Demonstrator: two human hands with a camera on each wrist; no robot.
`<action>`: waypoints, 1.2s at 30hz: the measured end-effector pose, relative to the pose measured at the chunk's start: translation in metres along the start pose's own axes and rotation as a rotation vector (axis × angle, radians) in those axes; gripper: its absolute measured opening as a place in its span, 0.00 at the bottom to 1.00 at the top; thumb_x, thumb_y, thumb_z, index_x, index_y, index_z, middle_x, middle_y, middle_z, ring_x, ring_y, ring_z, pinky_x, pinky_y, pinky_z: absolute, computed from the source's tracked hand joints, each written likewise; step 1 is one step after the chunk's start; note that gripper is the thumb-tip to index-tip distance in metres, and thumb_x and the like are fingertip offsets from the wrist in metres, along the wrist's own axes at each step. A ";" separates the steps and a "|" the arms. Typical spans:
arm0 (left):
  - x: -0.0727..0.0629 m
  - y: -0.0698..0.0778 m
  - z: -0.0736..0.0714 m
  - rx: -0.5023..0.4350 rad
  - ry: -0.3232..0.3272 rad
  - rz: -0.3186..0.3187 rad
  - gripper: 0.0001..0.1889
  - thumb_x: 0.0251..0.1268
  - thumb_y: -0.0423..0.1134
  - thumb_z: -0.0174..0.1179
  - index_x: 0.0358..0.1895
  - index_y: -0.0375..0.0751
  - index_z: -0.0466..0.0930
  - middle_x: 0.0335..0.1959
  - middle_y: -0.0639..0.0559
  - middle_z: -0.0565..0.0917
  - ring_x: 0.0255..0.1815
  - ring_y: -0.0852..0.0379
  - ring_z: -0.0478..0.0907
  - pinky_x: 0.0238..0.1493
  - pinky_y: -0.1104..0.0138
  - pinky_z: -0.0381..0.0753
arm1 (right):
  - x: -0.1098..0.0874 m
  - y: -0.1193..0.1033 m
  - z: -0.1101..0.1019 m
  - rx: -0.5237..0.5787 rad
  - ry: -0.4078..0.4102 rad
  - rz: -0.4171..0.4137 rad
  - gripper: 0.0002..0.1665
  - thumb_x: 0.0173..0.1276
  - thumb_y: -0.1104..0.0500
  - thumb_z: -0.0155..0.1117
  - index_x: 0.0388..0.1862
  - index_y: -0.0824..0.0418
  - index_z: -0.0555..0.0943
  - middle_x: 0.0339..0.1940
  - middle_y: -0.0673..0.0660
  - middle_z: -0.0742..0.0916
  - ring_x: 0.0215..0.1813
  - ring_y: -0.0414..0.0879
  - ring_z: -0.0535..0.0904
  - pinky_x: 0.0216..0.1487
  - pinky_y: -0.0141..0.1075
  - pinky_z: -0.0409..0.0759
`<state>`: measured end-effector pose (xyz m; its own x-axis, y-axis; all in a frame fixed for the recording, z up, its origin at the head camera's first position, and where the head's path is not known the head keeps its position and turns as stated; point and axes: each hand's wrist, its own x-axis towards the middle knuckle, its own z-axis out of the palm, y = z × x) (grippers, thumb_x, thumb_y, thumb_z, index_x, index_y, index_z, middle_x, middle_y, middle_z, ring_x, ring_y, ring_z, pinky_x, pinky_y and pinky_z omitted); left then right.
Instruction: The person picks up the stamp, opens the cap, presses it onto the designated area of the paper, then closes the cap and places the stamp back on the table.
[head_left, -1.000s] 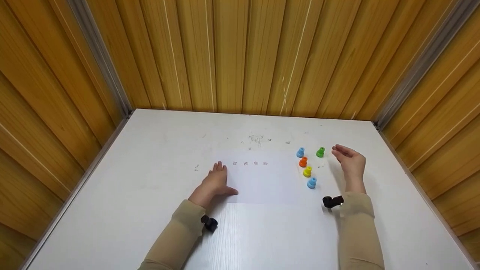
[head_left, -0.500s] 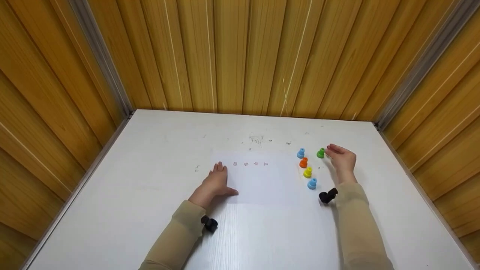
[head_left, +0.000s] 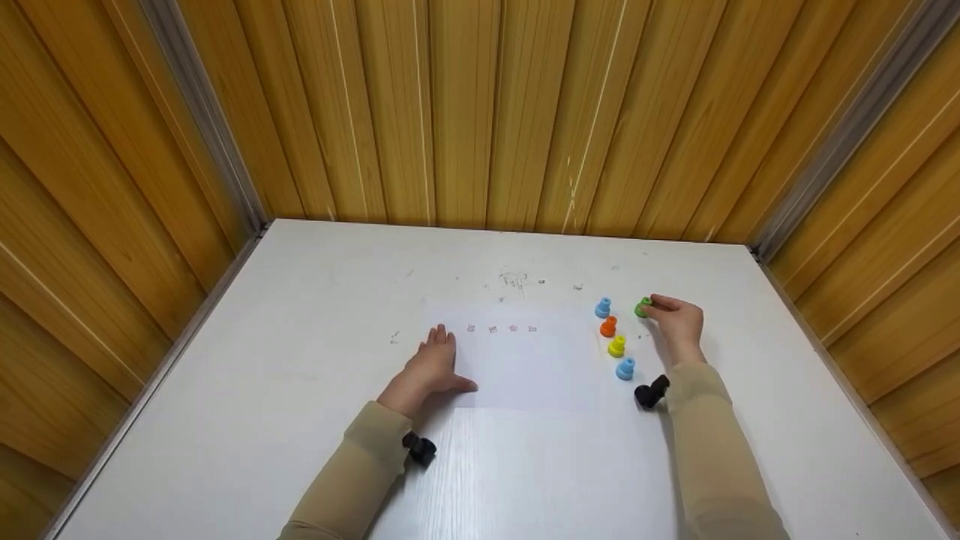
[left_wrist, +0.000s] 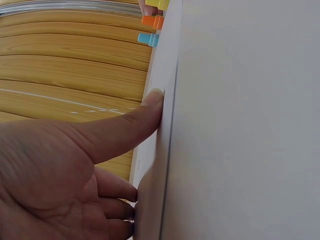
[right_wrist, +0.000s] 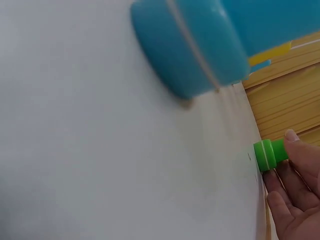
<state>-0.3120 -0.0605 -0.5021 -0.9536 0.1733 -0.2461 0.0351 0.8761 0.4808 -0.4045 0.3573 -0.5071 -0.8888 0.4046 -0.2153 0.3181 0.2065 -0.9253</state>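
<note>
My left hand (head_left: 429,371) rests with spread fingers on the left edge of a white sheet of paper (head_left: 532,375). In the left wrist view its thumb (left_wrist: 135,120) presses down by the sheet. A short row of small printed marks (head_left: 513,328) runs along the paper's upper part. My right hand (head_left: 679,324) pinches a small green stamp (head_left: 643,307) between thumb and fingers. The right wrist view shows the thumb at the narrow handle of that green stamp (right_wrist: 267,154), whose wide base is at the table surface.
Left of the green stamp, a blue stamp (head_left: 603,307), an orange stamp (head_left: 608,326), a yellow stamp (head_left: 616,346) and a nearer blue stamp (head_left: 625,368) stand in a slanting line. Dark smudges (head_left: 514,279) mark the white table behind the paper. Wood-patterned walls (head_left: 457,112) enclose it.
My right hand has moved left to the green stamp and its fingers have come together on it. The left hand has stayed in place on the paper.
</note>
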 end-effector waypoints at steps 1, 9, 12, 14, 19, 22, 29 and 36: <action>0.000 0.000 0.000 0.001 0.000 0.000 0.59 0.54 0.52 0.79 0.80 0.27 0.52 0.85 0.32 0.46 0.87 0.38 0.42 0.86 0.49 0.48 | 0.000 0.000 0.000 0.003 -0.002 0.000 0.28 0.72 0.61 0.69 0.70 0.59 0.78 0.73 0.60 0.80 0.75 0.51 0.74 0.78 0.37 0.72; 0.002 -0.002 0.000 -0.002 -0.015 0.028 0.59 0.54 0.52 0.79 0.79 0.24 0.51 0.84 0.30 0.46 0.87 0.37 0.42 0.86 0.48 0.47 | -0.003 -0.001 0.004 0.135 -0.014 0.015 0.27 0.71 0.67 0.68 0.69 0.62 0.79 0.70 0.61 0.80 0.71 0.49 0.75 0.74 0.37 0.76; 0.001 -0.003 -0.001 -0.005 -0.022 0.047 0.59 0.55 0.52 0.78 0.79 0.23 0.51 0.83 0.28 0.46 0.86 0.36 0.41 0.86 0.47 0.47 | -0.004 0.000 0.004 0.138 -0.005 0.002 0.26 0.70 0.68 0.68 0.67 0.64 0.79 0.69 0.61 0.80 0.70 0.49 0.76 0.73 0.37 0.77; 0.001 -0.003 -0.001 -0.005 -0.023 0.053 0.60 0.54 0.52 0.79 0.79 0.22 0.51 0.83 0.27 0.46 0.86 0.35 0.42 0.86 0.47 0.47 | -0.004 0.000 0.003 0.091 0.002 -0.011 0.26 0.71 0.66 0.68 0.67 0.64 0.79 0.70 0.62 0.80 0.70 0.50 0.76 0.74 0.37 0.76; 0.000 -0.001 -0.001 0.002 -0.019 0.046 0.60 0.54 0.52 0.79 0.79 0.22 0.51 0.83 0.27 0.46 0.86 0.35 0.42 0.86 0.47 0.48 | -0.006 -0.001 -0.002 -0.029 -0.004 -0.034 0.24 0.74 0.62 0.66 0.68 0.62 0.79 0.71 0.62 0.80 0.73 0.52 0.75 0.76 0.39 0.74; 0.000 -0.001 -0.002 0.008 -0.019 0.042 0.60 0.54 0.53 0.79 0.79 0.22 0.51 0.83 0.27 0.47 0.86 0.35 0.42 0.86 0.47 0.48 | -0.007 -0.004 -0.005 -0.060 -0.012 -0.034 0.25 0.75 0.60 0.65 0.69 0.61 0.79 0.72 0.61 0.80 0.74 0.52 0.74 0.77 0.40 0.74; 0.002 -0.002 -0.001 0.011 -0.016 0.047 0.60 0.54 0.53 0.79 0.79 0.22 0.51 0.83 0.27 0.47 0.86 0.35 0.42 0.86 0.48 0.48 | -0.010 -0.010 -0.009 -0.061 0.011 -0.013 0.26 0.75 0.56 0.66 0.70 0.57 0.78 0.72 0.58 0.80 0.69 0.47 0.77 0.72 0.37 0.78; 0.003 -0.003 -0.001 0.014 -0.011 0.042 0.60 0.54 0.53 0.79 0.79 0.23 0.51 0.83 0.28 0.46 0.86 0.36 0.42 0.86 0.48 0.48 | -0.021 -0.019 -0.011 -0.020 0.062 -0.058 0.26 0.72 0.54 0.70 0.68 0.55 0.81 0.66 0.54 0.85 0.63 0.41 0.79 0.73 0.36 0.78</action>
<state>-0.3150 -0.0630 -0.5039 -0.9480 0.2147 -0.2351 0.0793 0.8743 0.4788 -0.3881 0.3545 -0.4819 -0.8839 0.4457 -0.1417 0.2741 0.2481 -0.9292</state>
